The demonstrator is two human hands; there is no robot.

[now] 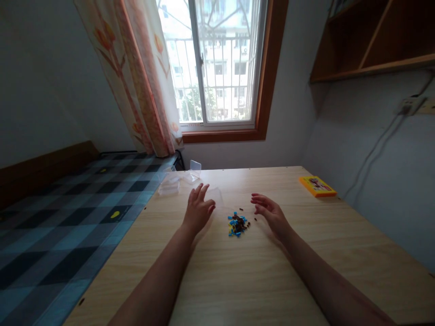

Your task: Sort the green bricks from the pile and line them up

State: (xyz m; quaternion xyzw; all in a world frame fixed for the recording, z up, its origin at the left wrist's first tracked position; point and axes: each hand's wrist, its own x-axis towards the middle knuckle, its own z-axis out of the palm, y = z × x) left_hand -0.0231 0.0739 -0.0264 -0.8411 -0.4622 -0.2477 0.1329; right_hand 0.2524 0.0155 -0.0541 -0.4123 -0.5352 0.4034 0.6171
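Note:
A small heap of tiny building bricks (239, 224) in blue, brown and yellow lies on the wooden table between my hands. A few brown pieces sit loose at its edge. To the left of the heap, my left hand (200, 207) is raised with its fingers apart and nothing in it. Just beyond that hand lies a flat clear plastic piece (216, 197), partly hidden by the fingers. On the heap's right, my right hand (268, 210) hovers with fingers stretched toward the left, holding nothing that I can see.
Clear plastic containers (169, 184) stand at the table's far left corner, by another clear piece (194, 171). A yellow box (317, 186) lies near the right edge of the table (258, 280). Left is a bed with a checked cover (78, 213); a wall shelf (370, 65) hangs upper right.

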